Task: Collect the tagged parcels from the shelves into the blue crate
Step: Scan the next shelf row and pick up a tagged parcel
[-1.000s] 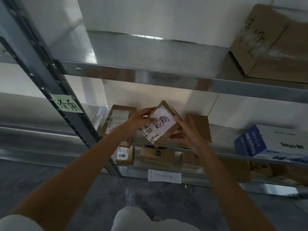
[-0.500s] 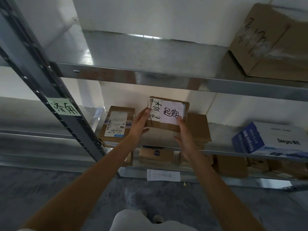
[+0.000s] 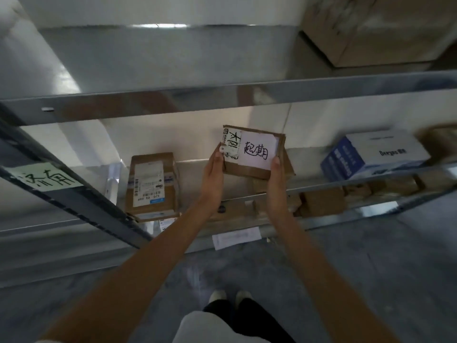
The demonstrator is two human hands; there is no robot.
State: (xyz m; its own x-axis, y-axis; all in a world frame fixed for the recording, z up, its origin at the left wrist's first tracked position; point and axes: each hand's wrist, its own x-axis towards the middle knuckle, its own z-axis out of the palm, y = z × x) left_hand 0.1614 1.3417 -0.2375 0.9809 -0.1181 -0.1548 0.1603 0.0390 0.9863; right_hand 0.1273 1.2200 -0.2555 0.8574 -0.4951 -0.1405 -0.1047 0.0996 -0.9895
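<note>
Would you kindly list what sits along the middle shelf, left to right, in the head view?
Green note → labelled parcel → left hand → tagged parcel → right hand → blue-and-white box.

A green handwritten label (image 3: 48,179) is stuck on the dark steel shelf upright (image 3: 81,198) at left, a sheet of white paper (image 3: 236,237) lies on the grey concrete floor (image 3: 371,268) by the rack's foot, and a white wall (image 3: 153,8) rises behind.
</note>
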